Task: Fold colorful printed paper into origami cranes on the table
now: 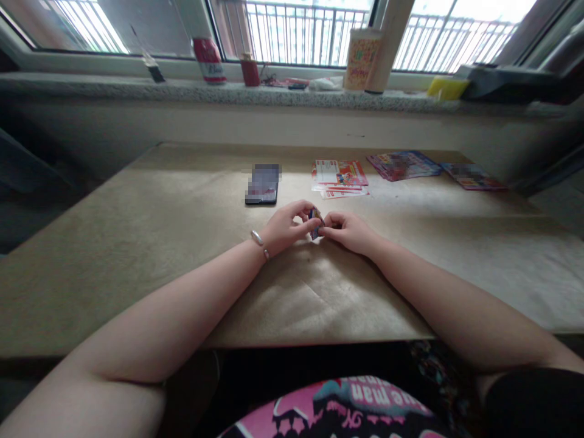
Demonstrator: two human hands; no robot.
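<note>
A small, colourful printed piece (314,224), mostly blue with a yellow patch, is held between my two hands over the middle of the table. It looks like folded card or paper, but its exact kind is too small to make out. My left hand (294,225), with a silver bracelet at the wrist, pinches it from the left with thumb and fingers. From the other side, the thumb and curled fingers of my right hand (347,231) grip its right edge. Part of the piece is hidden behind my fingers.
Beyond my hands lie a dark phone (263,184), red-and-white printed sheets (340,173), and colourful printed packets (404,164) with another pile (474,176) at right. A can (210,61), a patterned cup (362,61) and a yellow object (447,88) stand on the windowsill (182,92).
</note>
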